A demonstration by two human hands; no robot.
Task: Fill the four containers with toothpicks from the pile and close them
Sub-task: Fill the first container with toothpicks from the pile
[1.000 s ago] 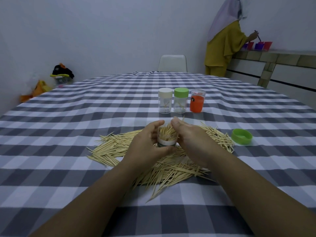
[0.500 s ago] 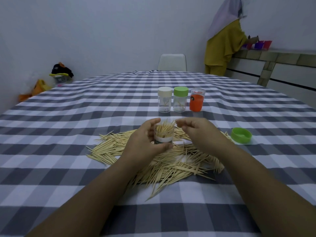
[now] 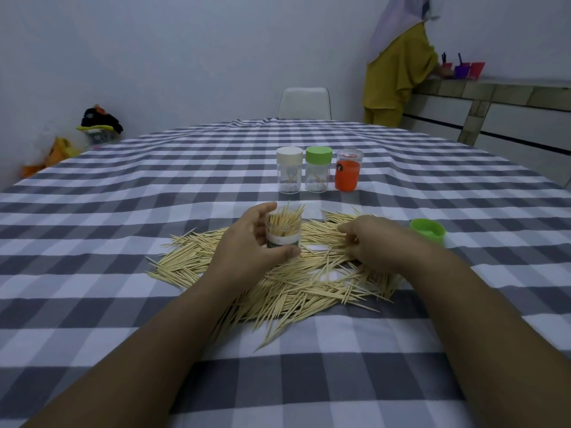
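Observation:
My left hand [image 3: 247,245] grips an open clear container [image 3: 283,231] held upright over the pile, packed with toothpicks that stick out of its top. My right hand [image 3: 375,244] rests on the toothpick pile [image 3: 290,279] to the right of the container, fingers curled down into the sticks; whether it holds any I cannot tell. A loose green lid [image 3: 428,231] lies to the right of the pile. Behind stand three containers in a row: a white-lidded one [image 3: 289,173], a green-lidded one [image 3: 318,173] and an orange one [image 3: 348,174].
The table wears a grey and white checked cloth [image 3: 123,211]. A white chair [image 3: 304,103] stands at the far end. A person in yellow [image 3: 398,72] stands at a counter [image 3: 494,97] at the back right. Bags [image 3: 99,125] lie by the left wall.
My right hand has left the container's mouth and dropped to the right onto the pile. My left hand still holds the container, lifted slightly.

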